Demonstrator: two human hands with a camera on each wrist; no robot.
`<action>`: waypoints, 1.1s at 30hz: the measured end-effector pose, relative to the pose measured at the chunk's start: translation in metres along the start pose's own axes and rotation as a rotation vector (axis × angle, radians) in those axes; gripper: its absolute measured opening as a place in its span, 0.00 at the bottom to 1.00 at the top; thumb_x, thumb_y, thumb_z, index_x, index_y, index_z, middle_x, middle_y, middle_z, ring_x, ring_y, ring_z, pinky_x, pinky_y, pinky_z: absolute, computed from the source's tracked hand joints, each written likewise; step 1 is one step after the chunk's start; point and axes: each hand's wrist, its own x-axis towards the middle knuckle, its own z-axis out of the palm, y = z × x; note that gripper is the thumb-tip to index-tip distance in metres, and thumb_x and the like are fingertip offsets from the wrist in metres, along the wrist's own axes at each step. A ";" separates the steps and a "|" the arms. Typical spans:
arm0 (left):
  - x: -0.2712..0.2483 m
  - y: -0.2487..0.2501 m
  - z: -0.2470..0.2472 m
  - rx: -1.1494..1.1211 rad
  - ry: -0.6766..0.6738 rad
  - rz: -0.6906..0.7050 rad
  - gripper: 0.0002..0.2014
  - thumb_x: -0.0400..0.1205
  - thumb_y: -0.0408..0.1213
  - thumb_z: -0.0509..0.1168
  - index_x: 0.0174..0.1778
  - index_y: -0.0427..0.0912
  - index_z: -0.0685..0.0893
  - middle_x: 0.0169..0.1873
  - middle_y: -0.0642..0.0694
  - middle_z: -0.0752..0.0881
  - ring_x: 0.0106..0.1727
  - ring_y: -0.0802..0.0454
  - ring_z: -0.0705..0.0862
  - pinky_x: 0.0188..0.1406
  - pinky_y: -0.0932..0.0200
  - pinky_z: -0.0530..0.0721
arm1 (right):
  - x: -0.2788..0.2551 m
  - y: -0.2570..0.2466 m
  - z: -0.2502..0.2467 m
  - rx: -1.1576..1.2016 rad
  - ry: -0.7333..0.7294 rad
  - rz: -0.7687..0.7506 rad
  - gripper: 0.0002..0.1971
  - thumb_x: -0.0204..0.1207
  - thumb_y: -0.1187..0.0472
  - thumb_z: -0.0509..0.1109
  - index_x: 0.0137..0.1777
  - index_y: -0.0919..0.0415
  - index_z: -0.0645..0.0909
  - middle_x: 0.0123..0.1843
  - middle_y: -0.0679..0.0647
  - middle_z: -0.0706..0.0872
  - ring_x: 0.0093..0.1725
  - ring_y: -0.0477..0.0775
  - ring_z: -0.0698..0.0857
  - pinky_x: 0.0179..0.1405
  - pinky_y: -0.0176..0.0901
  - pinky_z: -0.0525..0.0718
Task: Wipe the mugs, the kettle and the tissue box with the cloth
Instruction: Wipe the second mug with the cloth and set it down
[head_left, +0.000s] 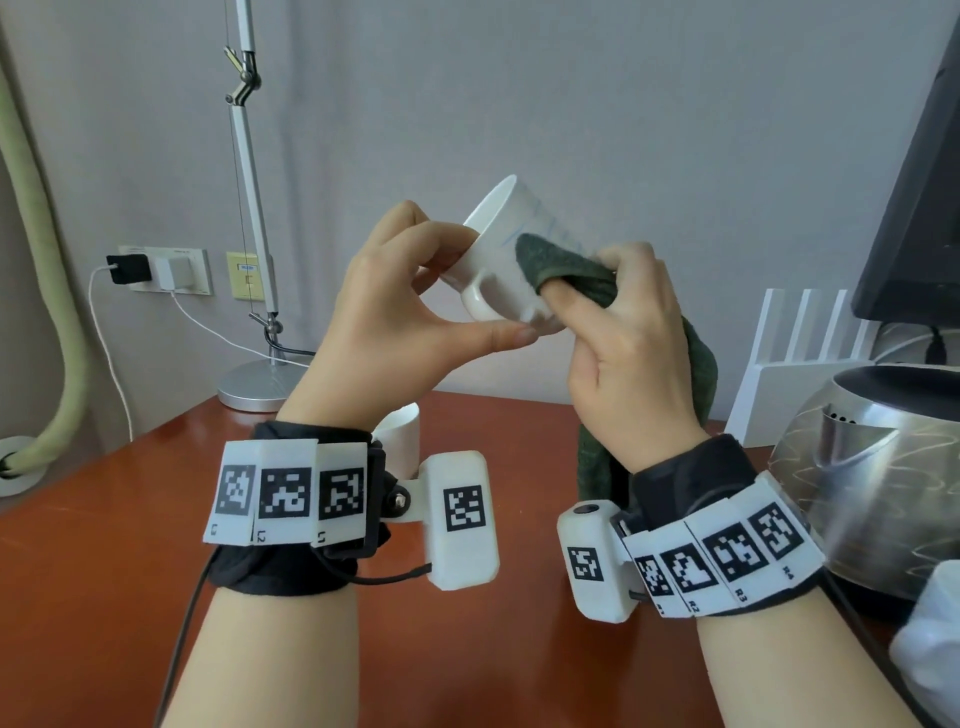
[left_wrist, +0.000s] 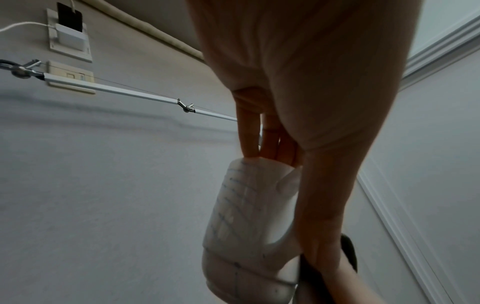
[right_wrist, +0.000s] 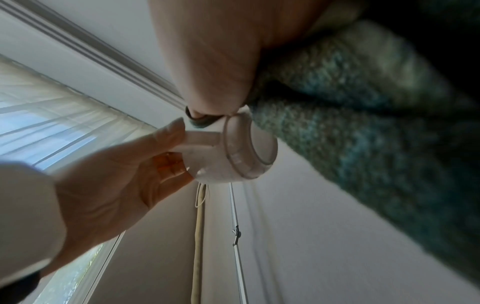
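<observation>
My left hand (head_left: 410, 301) holds a white mug (head_left: 511, 244) up above the desk, tilted on its side with the mouth toward the upper left; fingers reach over its rim and the thumb lies under the base. The mug (left_wrist: 244, 222) has faint blue lines. My right hand (head_left: 618, 332) grips a dark green cloth (head_left: 550, 260) and presses it on the mug's side, with the cloth's tail hanging past the wrist. In the right wrist view the mug (right_wrist: 233, 152) shows its base beside the cloth (right_wrist: 363, 123). A second white mug (head_left: 402, 436) stands behind my left wrist. The steel kettle (head_left: 872, 467) is at right.
The red-brown desk (head_left: 130, 519) lies below. A desk lamp (head_left: 260, 384) stands at the back left, wall sockets with chargers (head_left: 161, 270) behind it. A white router (head_left: 810, 364) and a dark monitor (head_left: 924, 218) stand at back right. Something white (head_left: 930, 639) sits at the right edge.
</observation>
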 end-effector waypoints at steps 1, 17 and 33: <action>0.000 0.000 0.000 0.001 0.002 0.001 0.27 0.60 0.41 0.86 0.52 0.37 0.87 0.42 0.52 0.75 0.45 0.64 0.80 0.55 0.65 0.82 | 0.000 0.002 -0.001 -0.001 0.021 0.022 0.19 0.69 0.76 0.58 0.51 0.64 0.86 0.49 0.67 0.77 0.43 0.66 0.77 0.35 0.58 0.79; 0.000 0.005 0.000 0.040 -0.026 -0.030 0.34 0.57 0.60 0.78 0.53 0.42 0.87 0.44 0.53 0.77 0.49 0.61 0.82 0.57 0.57 0.83 | -0.003 0.005 -0.002 0.027 0.027 0.064 0.21 0.68 0.75 0.54 0.52 0.65 0.87 0.49 0.67 0.77 0.45 0.63 0.74 0.37 0.55 0.78; 0.001 0.005 -0.003 0.034 -0.031 -0.016 0.34 0.56 0.60 0.81 0.52 0.42 0.87 0.44 0.53 0.77 0.48 0.63 0.81 0.54 0.69 0.81 | -0.004 -0.004 -0.003 0.095 -0.024 0.014 0.21 0.70 0.73 0.53 0.50 0.65 0.88 0.49 0.67 0.78 0.45 0.65 0.77 0.36 0.56 0.79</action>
